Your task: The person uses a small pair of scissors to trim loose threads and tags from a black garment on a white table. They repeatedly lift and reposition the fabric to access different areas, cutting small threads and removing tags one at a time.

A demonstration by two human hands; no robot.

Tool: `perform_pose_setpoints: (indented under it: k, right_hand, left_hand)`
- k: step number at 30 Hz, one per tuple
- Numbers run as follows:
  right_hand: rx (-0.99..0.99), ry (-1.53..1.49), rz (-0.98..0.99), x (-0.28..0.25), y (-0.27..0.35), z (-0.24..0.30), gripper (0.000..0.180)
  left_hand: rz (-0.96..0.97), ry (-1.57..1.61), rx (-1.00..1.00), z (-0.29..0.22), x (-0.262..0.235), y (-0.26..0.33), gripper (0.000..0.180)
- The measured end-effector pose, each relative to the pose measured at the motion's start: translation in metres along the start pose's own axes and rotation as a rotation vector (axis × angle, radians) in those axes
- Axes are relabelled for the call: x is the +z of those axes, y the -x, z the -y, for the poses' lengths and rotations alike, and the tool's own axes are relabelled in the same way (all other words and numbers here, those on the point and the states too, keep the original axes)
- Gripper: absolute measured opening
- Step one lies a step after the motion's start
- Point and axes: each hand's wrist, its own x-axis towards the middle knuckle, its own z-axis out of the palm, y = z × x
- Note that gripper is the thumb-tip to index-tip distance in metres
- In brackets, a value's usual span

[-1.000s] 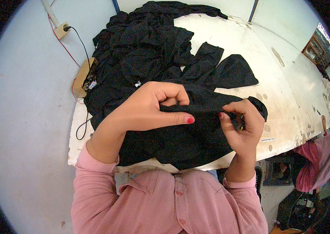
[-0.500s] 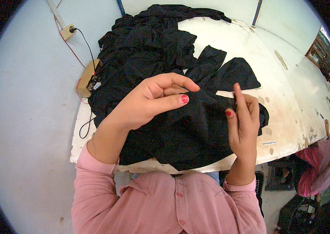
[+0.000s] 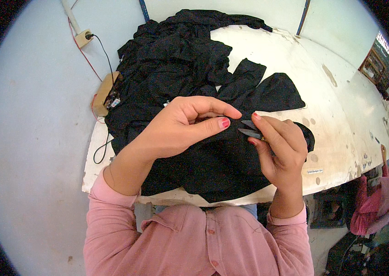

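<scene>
Black cloth (image 3: 212, 170) lies in folds across the near part of the table. My left hand (image 3: 185, 124) is closed over its raised part, thumb and forefinger close together; the other fingers are partly hidden, and the cloth appears gripped there. In my right hand (image 3: 279, 142) is a small pair of dark thread snips (image 3: 251, 132), held between thumb and fingers. The snips' blades are parted and point left, just short of my left fingertips. Any thread between the blades is too fine to make out.
A large heap of black cloth (image 3: 171, 60) covers the table's far left, with flat black pieces (image 3: 279, 92) beside it. The pale table (image 3: 337, 129) curves off right. A wooden box with wires (image 3: 107, 94) is at the left wall. Another person in pink (image 3: 373, 207) is at the right.
My right hand has moved left toward my left hand, and its snips now show with parted blades. My left hand has shifted slightly down and right.
</scene>
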Motion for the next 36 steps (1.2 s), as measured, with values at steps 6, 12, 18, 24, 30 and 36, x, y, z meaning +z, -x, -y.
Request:
perform_pose_setpoints:
  k: [6, 12, 18, 24, 30, 36]
  right_hand:
    - [-0.027, 0.028, -0.005, 0.005, -0.003, 0.000, 0.039]
    - [0.006, 0.037, 0.012, 0.005, -0.006, 0.002, 0.038]
    - [-0.008, 0.075, 0.035, 0.004, -0.006, -0.001, 0.040]
    - [-0.006, 0.078, 0.050, 0.006, -0.010, 0.000, 0.041]
    - [-0.057, 0.176, 0.043, 0.009, -0.011, 0.001, 0.040]
    - [-0.108, 0.241, 0.021, 0.011, -0.011, 0.000, 0.037]
  left_hand:
    - [0.016, 0.003, -0.024, 0.000, 0.000, 0.001, 0.022]
    - [0.011, -0.046, 0.023, 0.005, -0.003, 0.000, 0.025]
    - [0.034, 0.015, -0.001, 0.004, -0.005, 0.000, 0.029]
    - [0.067, 0.077, -0.041, 0.003, -0.007, -0.003, 0.029]
    - [0.064, 0.116, -0.062, 0.007, -0.007, -0.005, 0.029]
    - [0.066, 0.180, -0.104, 0.008, -0.009, -0.007, 0.029]
